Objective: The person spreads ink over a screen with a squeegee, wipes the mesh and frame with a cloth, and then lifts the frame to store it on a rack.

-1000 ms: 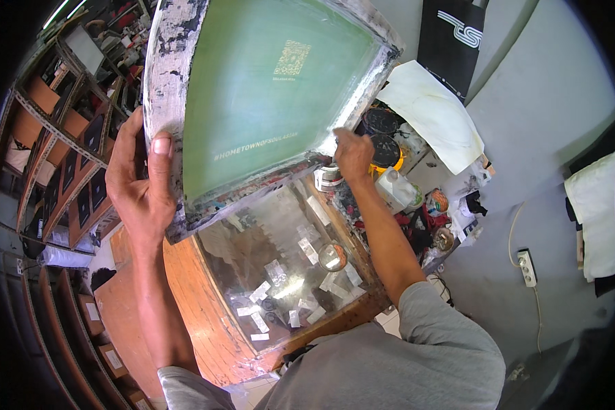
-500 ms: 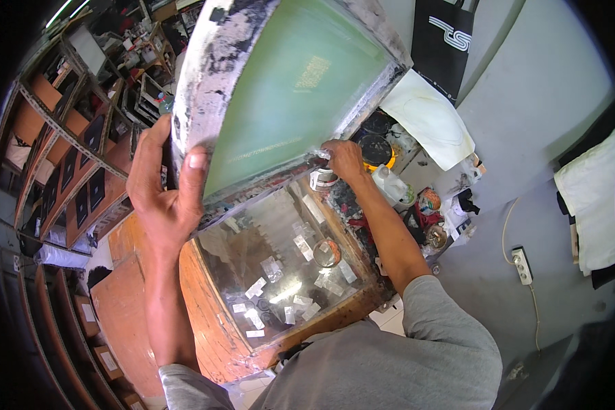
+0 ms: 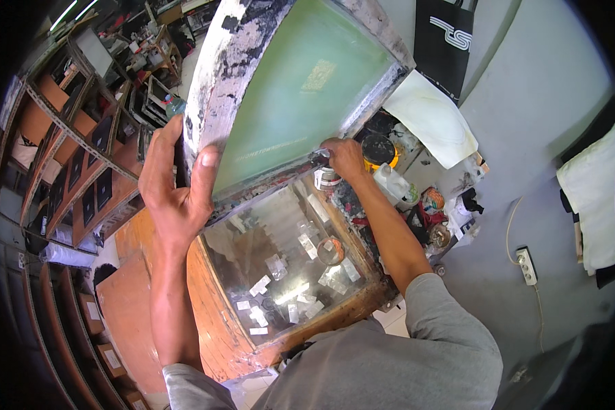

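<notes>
A screen printing frame (image 3: 215, 89) with a green coated mesh (image 3: 287, 102) is raised and tilted above the table. Its pale border is stained with dark ink, and a small square pattern shows on the mesh. My left hand (image 3: 181, 181) clasps its left side, thumb on the front and fingers round the outer edge. Down at the lower bar, close to the right corner, my right hand (image 3: 346, 156) is closed over the frame; its fingertips are partly hidden. Below the frame lies a glass tabletop (image 3: 253, 249) carrying scattered small white labels and a tape roll (image 3: 331, 251).
Ink tubs (image 3: 378, 149) and assorted clutter stand beyond my right forearm. A power strip (image 3: 525, 266) hangs on the grey wall, near a draped white cloth (image 3: 594, 195). Shelving (image 3: 68, 123) with boards fills the left, and an orange wooden surface (image 3: 126, 301) lies below it.
In the picture, the frame, both hands and the table have shifted slightly right together. My grip on the frame looks the same.
</notes>
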`<state>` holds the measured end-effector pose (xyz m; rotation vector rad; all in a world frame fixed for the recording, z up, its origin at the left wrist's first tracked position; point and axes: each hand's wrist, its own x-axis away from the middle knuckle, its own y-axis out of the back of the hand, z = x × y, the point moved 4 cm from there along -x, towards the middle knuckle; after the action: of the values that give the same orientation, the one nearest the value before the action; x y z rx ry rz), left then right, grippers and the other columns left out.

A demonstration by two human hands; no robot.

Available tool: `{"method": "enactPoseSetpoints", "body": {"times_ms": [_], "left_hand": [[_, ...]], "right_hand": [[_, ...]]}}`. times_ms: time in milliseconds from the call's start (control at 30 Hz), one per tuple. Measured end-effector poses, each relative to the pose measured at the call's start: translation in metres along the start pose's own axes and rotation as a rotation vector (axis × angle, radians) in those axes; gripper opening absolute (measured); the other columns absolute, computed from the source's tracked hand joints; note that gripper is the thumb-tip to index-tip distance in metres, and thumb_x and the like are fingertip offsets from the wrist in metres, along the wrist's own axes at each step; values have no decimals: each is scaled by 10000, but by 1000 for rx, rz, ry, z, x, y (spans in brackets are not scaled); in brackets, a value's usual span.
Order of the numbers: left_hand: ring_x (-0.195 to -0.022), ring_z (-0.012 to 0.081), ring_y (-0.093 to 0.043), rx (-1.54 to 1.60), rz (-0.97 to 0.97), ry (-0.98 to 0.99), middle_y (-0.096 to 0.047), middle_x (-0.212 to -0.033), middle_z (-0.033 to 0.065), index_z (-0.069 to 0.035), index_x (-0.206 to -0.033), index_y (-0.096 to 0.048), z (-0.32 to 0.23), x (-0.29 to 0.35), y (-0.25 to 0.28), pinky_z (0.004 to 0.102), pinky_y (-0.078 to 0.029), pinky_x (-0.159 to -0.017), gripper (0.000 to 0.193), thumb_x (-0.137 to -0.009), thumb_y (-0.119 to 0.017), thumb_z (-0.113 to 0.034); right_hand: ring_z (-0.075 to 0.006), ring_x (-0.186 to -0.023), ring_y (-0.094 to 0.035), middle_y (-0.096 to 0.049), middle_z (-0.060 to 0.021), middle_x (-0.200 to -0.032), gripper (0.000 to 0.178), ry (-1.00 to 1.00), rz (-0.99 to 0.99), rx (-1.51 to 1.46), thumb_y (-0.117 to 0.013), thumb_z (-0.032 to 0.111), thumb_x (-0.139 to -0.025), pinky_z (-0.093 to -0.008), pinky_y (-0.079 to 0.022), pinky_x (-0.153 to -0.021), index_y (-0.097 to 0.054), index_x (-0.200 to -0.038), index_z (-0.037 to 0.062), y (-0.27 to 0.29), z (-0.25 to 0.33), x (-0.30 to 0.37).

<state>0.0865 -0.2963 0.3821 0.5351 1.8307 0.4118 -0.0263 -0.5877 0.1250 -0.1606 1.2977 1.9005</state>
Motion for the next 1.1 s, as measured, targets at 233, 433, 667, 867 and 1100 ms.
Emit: {"method": "enactPoseSetpoints", "body": {"times_ms": [233, 433, 667, 867, 1100], "left_hand": [[-1081, 225, -607, 65, -21, 61, -649, -1160, 177, 100, -1246, -578, 8, -3, -4, 344, -450, -969, 385, -963, -630, -156], [-1088, 229, -605, 57, -7, 53, -645, -1167, 187, 106, -1249, -576, 7, 1, -3, 359, -452, -981, 391, -969, -628, -162], [-1095, 239, -611, 23, 5, 35, -649, -1154, 191, 103, -1252, -578, 5, -5, -4, 356, -449, -987, 389, -975, -622, -166], [-1130, 234, -598, 49, 12, 69, -638, -1203, 187, 101, -1274, -569, 6, -8, -5, 359, -433, -1016, 403, -977, -620, -167], [-1146, 241, -598, 76, -7, 84, -642, -1214, 184, 94, -1274, -574, 13, -1, -4, 372, -430, -1032, 393, -978, -618, -161]], "right_hand": [[-373, -802, -678, -728, -139, -920, 255, 7, -58, 28, -594, -29, -738, -455, -529, -744, -743, -917, 74, -20, -22, 13], [-365, -852, -675, -722, -145, -939, 253, -81, 50, 54, -584, -32, -737, -461, -522, -767, -739, -907, 73, -12, -22, 17], [-352, -871, -679, -727, -108, -991, 280, 58, -23, 25, -559, -51, -752, -447, -530, -771, -737, -930, 73, -5, -6, 3], [-365, -847, -682, -726, -128, -940, 271, 43, -18, 4, -589, -50, -742, -451, -539, -740, -742, -929, 73, -21, -24, 5], [-368, -855, -684, -723, -141, -930, 268, 6, 123, 73, -612, -38, -727, -458, -541, -738, -746, -926, 82, -7, -19, 1]]}}
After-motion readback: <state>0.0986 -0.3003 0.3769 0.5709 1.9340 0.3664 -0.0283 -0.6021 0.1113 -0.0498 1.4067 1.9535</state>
